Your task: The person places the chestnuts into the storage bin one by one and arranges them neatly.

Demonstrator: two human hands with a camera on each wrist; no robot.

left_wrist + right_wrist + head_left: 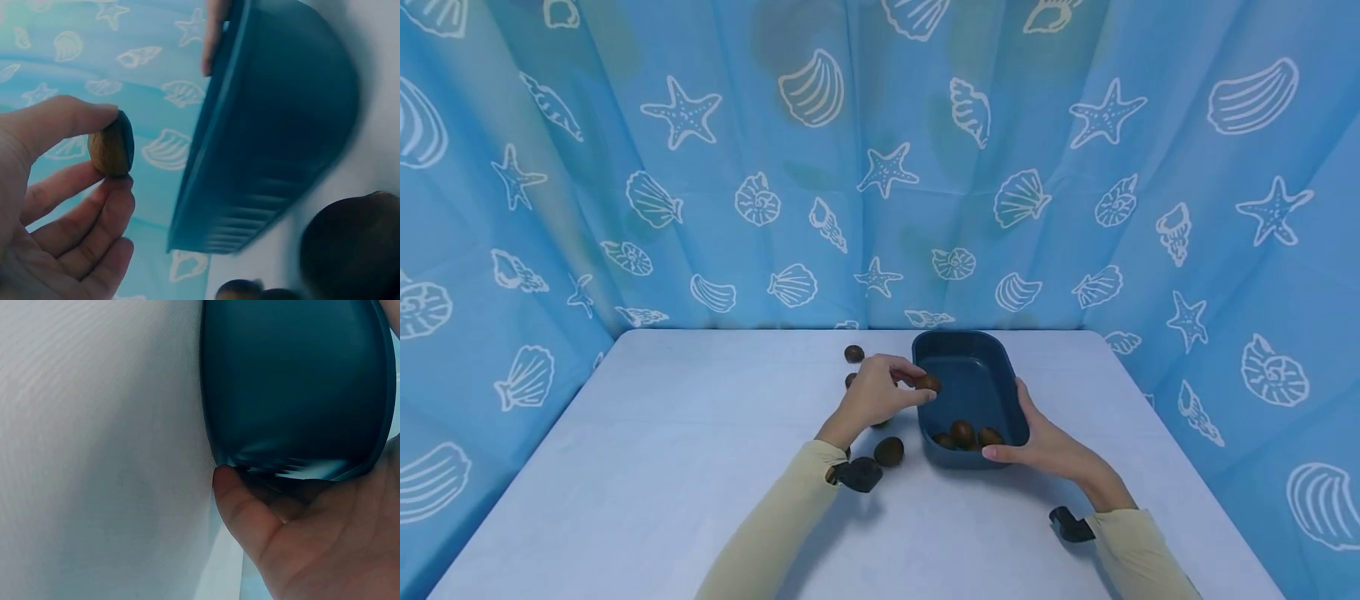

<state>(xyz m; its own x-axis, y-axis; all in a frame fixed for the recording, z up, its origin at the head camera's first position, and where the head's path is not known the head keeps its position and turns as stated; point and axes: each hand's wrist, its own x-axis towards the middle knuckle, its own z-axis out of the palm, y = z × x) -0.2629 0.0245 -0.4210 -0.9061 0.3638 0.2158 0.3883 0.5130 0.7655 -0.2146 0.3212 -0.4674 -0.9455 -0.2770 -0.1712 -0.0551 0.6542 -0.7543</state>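
My left hand (pixel 880 390) pinches a small brown, rounded, nut-like piece (pixel 111 145) between thumb and fingertips, over the left rim of a deep blue rectangular container (pixel 973 396). In the left wrist view this piece shows a darker side facing the container, and the other fingers curl loosely below. My right hand (pixel 1051 442) grips the container at its near right corner, thumb over the rim and fingers along the outer side. Several like brown pieces (pixel 962 432) lie inside at the near end. The right wrist view shows the container's outside with the hand against it.
More brown pieces lie on the white table (pixel 662 467) left of the container: one near piece (pixel 889 452) by the left wrist, one far piece (pixel 853 354), others partly hidden by the left hand. A blue shell-patterned curtain (pixel 820 208) hangs behind and at both sides.
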